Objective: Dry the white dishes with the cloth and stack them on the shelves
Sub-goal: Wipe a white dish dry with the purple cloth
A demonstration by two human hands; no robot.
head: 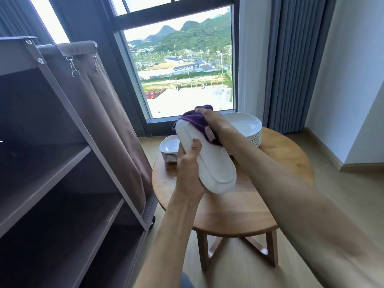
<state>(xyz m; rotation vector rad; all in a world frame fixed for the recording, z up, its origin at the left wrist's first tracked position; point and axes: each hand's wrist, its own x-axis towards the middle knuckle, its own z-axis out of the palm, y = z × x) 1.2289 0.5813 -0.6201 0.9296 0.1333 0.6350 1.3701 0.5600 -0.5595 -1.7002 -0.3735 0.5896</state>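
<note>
My left hand (pixel 188 163) grips a white oblong dish (pixel 209 163) by its near edge, holding it tilted above the round wooden table (pixel 239 204), underside toward me. My right hand (pixel 212 119) holds a purple cloth (pixel 195 119) bunched against the dish's far end. A stack of round white plates (pixel 247 127) stands at the table's back right. A stack of smaller square white dishes (pixel 169 148) stands at its back left, partly hidden by the held dish. The brown shelf unit (pixel 62 173) stands to the left with its shelves bare.
A brown fabric cover (pixel 108 100) hangs clipped on the shelf unit's side next to the table. A tall window (pixel 182 69) is behind the table. Grey curtains (pixel 295 59) hang at the right. Wooden floor lies around the table.
</note>
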